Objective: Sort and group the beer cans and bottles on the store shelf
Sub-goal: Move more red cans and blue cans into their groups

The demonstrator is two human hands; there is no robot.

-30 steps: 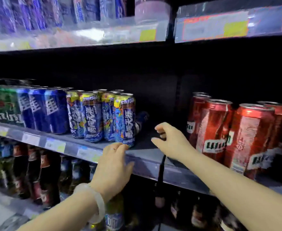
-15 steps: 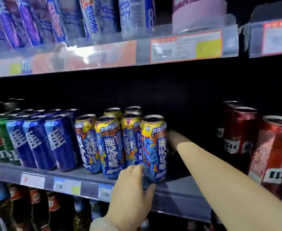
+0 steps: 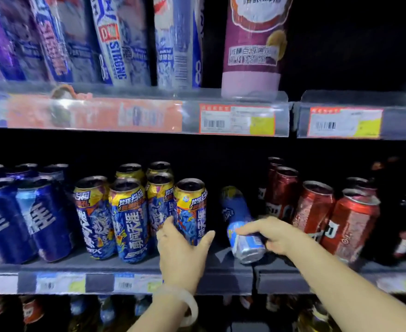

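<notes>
Right fingers (image 3: pixel 250 230): curled over the lower body of a blue-and-yellow can (image 3: pixel 239 224), thumb side hidden beneath it; the right hand (image 3: pixel 275 234) gripped it near its silver base
Held can: tilted, base toward the camera and yellow top leaning back into the dark gap; whether its base rim touched the shelf (image 3: pixel 221 267) could not be told
Left fingers (image 3: pixel 167 227): spread apart, fingers on one side and thumb on the other of the front-right can (image 3: pixel 190 209) of the matching group; the left hand (image 3: pixel 184 250) cupped it loosely, and real pressure could not be judged
Just left of the left fingers: the other blue-and-yellow cans (image 3: pixel 127 219), upright and tightly packed, then dark blue cans (image 3: pixel 39 219) farther out
Just right of the right fingers: red cans (image 3: pixel 350 221), upright, close to the knuckles
Above both hands: a price rail (image 3: pixel 235 119) and the upper shelf with tall blue-white cans (image 3: pixel 120 44) and a purple can (image 3: pixel 254 44)
Likely step: standing the tilted can beside its own kind, in the gap between the fingers of both hands
Risk, slip: the grip sat low on a smooth can, so the top could swing and the can roll off the shelf lip
Risk, knock: the knuckles or elbow could topple the near red cans
Risk, domino: pushing the can in hard could tip the steadied group leftward
Risk, mismatch: blur hid its label detail, so it may belong elsewhere
</notes>
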